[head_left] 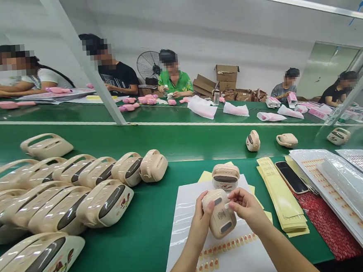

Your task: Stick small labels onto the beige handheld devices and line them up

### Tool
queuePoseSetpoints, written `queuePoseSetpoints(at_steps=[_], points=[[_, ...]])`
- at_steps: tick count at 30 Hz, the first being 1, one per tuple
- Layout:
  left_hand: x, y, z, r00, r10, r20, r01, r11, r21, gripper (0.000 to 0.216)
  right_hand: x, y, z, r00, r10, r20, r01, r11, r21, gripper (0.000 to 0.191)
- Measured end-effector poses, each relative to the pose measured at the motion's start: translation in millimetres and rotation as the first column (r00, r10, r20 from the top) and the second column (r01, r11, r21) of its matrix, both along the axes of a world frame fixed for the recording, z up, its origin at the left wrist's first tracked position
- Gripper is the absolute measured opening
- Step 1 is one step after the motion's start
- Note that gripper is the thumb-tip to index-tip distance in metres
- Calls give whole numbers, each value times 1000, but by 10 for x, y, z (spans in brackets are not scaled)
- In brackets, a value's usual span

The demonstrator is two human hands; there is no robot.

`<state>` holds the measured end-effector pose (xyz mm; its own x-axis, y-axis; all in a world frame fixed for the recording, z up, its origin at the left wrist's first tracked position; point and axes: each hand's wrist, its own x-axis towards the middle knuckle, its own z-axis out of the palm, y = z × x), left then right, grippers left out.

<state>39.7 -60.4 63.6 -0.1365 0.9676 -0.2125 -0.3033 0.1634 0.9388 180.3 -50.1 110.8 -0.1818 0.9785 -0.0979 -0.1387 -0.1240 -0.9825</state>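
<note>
Beige case clamped in L hand; R hand pinches small white bit at its top.

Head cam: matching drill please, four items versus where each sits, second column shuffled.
Column 1
1. held beige case
2. second beige case
3. phone
4. far case

Column 2
A. on the green belt, past the near table edge
B. lying flat at the right edge of the yellow strips
C. between the left hand and the right hand
D. standing on the white sheet, just beyond the hands

Pairs: 1-C, 2-D, 3-B, 4-A
</note>
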Motion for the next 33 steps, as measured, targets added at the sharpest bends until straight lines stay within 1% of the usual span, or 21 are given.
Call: queuePoseSetpoints(at_steps=[2, 5, 7, 8, 10, 11, 12, 14, 16, 17, 19, 21, 22, 25, 27, 28, 29, 30, 31, 32, 33], points=[[-6, -3, -3, 1000, 6, 16, -6, 1000, -1, 63, 28, 2, -8, 998, -36, -49, 35, 999, -19, 31], [-11, -16, -7, 998, 4, 58, -4, 1000, 2, 63, 78, 2, -5, 984, -128, -120, 126, 992, -25, 34], [-19, -33, -13, 982, -23, 188, 30, 999, -32, 59, 118, -3, 5, 973, -177, -146, 174, 984, -34, 36], [-28, -44, -21, 957, -31, 288, 50, 997, -57, 57, 139, -7, 10, 970, -192, -150, 188, 981, -43, 37], [-60, -70, -55, 866, -19, 499, 76, 993, -94, 50, 181, -18, 15, 968, -209, -141, 203, 978, -54, 38], [-83, -85, -82, 815, -7, 580, 77, 992, -96, 46, 202, -23, 12, 970, -209, -128, 203, 978, -56, 38], [-110, -101, -116, 779, 0, 627, 62, 995, -78, 41, 220, -27, 5, 972, -205, -112, 199, 978, -56, 37], [-174, -134, -198, 748, -12, 664, 21, 1000, -5, 33, 251, -29, -22, 977, -200, -77, 196, 979, -55, 35], [-248, -160, -279, 749, -12, 662, -29, 998, 50, 32, 272, -21, -61, 972, -230, -55, 229, 973, -30, 32], [-287, -169, -310, 750, 0, 661, -43, 998, 48, 35, 280, -13, -81, 963, -262, -55, 262, 965, 1, 30], [-366, -178, -341, 755, 46, 654, -53, 999, -9, 44, 290, 6, -114, 934, -349, -80, 355, 933, 68, 28], [-432, -189, -320, 794, 93, 601, -65, 996, -68, 54, 290, 24, -130, 893, -434, -119, 445, 890, 97, 28], [-457, -199, -290, 826, 109, 553, -86, 994, -67, 60, 285, 31, -133, 874, -466, -137, 480, 872, 93, 29], [-483, -257, -161, 922, 139, 362, -167, 985, 46, 86, 235, 44, -136, 846, -503, -175, 519, 852, 59, 32], [-478, -294, -95, 961, 189, 203, -221, 964, 146, 99, 177, 53, -158, 853, -483, -199, 498, 867, 30, 33], [-477, -296, -79, 965, 243, 100, -258, 945, 199, 101, 147, 61, -182, 862, -461, -210, 475, 880, 15, 34], [-483, -282, -77, 953, 301, -23, -285, 921, 266, 98, 119, 72, -215, 871, -438, -220, 449, 893, 1, 34], [-497, -246, -86, 921, 350, -168, -276, 894, 354, 91, 98, 87, -256, 880, -415, -230, 425, 905, -7, 34], [-520, -188, -101, 870, 383, -312, -224, 868, 443, 78, 85, 107, -304, 886, -397, -239, 406, 914, -10, 33], [-552, -110, -118, 809, 395, -436, -139, 848, 511, 62, 80, 131, -356, 889, -385, -248, 396, 918, -7, 31], [-591, -19, -132, 750, 381, -541, -28, 835, 550, 45, 84, 159, -408, 888, -382, -256, 395, 918, 0, 30]])
